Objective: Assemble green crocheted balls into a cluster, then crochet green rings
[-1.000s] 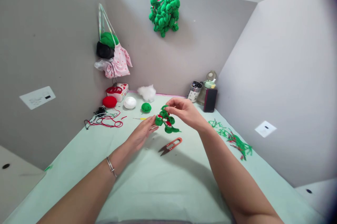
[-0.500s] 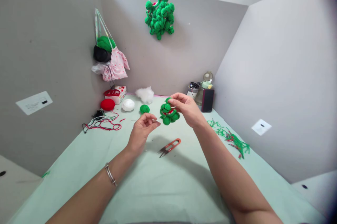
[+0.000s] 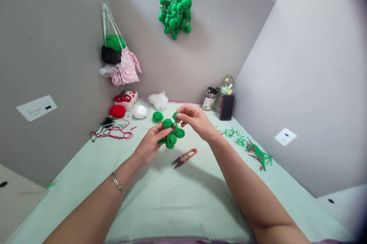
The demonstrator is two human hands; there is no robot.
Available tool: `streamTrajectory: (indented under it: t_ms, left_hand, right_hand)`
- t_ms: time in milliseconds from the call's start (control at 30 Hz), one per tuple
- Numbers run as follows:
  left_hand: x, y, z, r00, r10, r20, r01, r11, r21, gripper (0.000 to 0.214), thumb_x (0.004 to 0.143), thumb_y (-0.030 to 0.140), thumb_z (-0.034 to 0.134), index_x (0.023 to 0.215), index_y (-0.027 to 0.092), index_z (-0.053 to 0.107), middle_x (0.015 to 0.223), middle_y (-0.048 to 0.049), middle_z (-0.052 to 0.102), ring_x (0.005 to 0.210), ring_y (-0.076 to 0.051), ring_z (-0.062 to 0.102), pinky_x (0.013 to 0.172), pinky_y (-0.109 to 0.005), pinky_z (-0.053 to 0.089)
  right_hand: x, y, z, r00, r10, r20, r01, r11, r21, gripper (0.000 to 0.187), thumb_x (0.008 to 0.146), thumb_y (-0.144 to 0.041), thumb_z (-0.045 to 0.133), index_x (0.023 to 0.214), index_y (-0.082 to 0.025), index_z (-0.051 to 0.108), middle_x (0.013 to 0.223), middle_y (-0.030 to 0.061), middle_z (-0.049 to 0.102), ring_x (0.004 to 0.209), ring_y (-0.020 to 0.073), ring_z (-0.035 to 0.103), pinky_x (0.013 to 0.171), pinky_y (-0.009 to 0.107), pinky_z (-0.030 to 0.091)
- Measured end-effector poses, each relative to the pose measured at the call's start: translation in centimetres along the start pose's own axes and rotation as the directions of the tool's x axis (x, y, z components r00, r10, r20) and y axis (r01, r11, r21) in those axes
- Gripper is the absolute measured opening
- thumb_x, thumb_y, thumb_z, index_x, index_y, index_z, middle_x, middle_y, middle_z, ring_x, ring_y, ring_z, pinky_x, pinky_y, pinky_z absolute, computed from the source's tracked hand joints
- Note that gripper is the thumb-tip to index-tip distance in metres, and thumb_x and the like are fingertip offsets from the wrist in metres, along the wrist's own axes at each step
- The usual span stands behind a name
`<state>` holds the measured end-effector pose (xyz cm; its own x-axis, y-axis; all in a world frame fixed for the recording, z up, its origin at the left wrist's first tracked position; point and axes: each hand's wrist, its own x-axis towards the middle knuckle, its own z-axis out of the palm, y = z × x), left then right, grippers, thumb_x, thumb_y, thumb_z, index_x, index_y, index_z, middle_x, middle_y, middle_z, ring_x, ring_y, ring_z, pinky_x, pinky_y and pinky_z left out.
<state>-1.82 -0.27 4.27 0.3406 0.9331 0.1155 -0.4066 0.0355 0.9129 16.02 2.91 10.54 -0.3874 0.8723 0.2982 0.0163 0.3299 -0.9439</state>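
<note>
Both hands hold a small bunch of green crocheted balls (image 3: pixel 172 134) above the pale green table cover (image 3: pixel 172 194). My left hand (image 3: pixel 151 143) grips the bunch from below and the left, fingers closed on it. My right hand (image 3: pixel 194 120) pinches its top between thumb and fingers. Red-handled thread snips (image 3: pixel 185 157) lie on the cover just below and to the right of the bunch.
At the back left lie a red yarn ball (image 3: pixel 117 111), a white ball (image 3: pixel 140 112), a green ball (image 3: pixel 157 116), white stuffing (image 3: pixel 158 100) and tangled red thread (image 3: pixel 114 131). Green yarn scraps (image 3: pixel 250 147) lie at the right. Jars (image 3: pixel 219 99) stand in the corner. A green crochet cluster (image 3: pixel 175 10) and a bag (image 3: pixel 119 58) hang on the wall.
My left hand rose from an empty pinch and closed on the green bunch. My right hand carried the bunch down and left towards it.
</note>
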Motion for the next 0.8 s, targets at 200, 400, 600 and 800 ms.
streamTrajectory:
  t_ms: [200, 400, 600, 800]
  left_hand:
    - [-0.1, -0.4, -0.1, 0.95, 0.256, -0.179, -0.227, 0.959, 0.168, 0.019, 0.076, 0.028, 0.078, 0.092, 0.024, 0.068, 0.09, -0.0007, 0.065, 0.079, -0.015, 0.059, 0.069, -0.027, 0.045]
    - [-1.5, -1.2, 1.5, 0.874, 0.476, 0.098, -0.449, 0.715, 0.536, 0.012, 0.083, 0.026, 0.072, 0.094, 0.028, 0.076, 0.102, -0.0076, 0.069, 0.107, -0.027, 0.058, 0.104, -0.041, 0.039]
    - [-0.9, -1.6, 0.8, 0.893, 0.426, -0.143, -0.348, 0.857, 0.38, 0.022, 0.086, 0.035, 0.069, 0.104, 0.025, 0.065, 0.113, -0.0059, 0.066, 0.112, -0.024, 0.059, 0.102, -0.038, 0.042]
    - [0.0, -1.5, 0.3, 0.982, 0.161, -0.104, -0.148, 0.982, 0.115, 0.055, 0.079, 0.034, 0.077, 0.128, 0.025, 0.055, 0.13, -0.0099, 0.063, 0.122, -0.024, 0.057, 0.1, -0.035, 0.042]
  right_hand:
    - [0.8, 1.4, -0.5, 0.987, 0.01, -0.163, -0.002, 0.999, 0.05, 0.03, 0.073, -0.042, 0.078, 0.081, -0.017, 0.063, 0.071, -0.0008, 0.067, 0.068, 0.0118, 0.064, 0.073, 0.03, 0.054]
    - [0.8, 1.1, -0.6, 0.976, 0.003, -0.219, 0.006, 0.999, 0.04, 0.029, 0.074, -0.042, 0.076, 0.082, -0.018, 0.062, 0.073, -0.0002, 0.068, 0.064, 0.011, 0.061, 0.061, 0.024, 0.05]
    - [0.1, 0.0, -0.2, 0.975, -0.07, -0.212, 0.055, 0.996, -0.074, 0.027, 0.079, -0.042, 0.072, 0.084, -0.018, 0.062, 0.07, -0.0012, 0.063, 0.058, 0.0091, 0.054, 0.048, 0.021, 0.038]
    - [0.0, 0.2, 0.4, 0.988, -0.05, -0.144, 0.045, 0.998, -0.04, 0.028, 0.08, -0.044, 0.071, 0.083, -0.018, 0.06, 0.069, -0.0015, 0.063, 0.054, 0.0079, 0.051, 0.05, 0.021, 0.039]
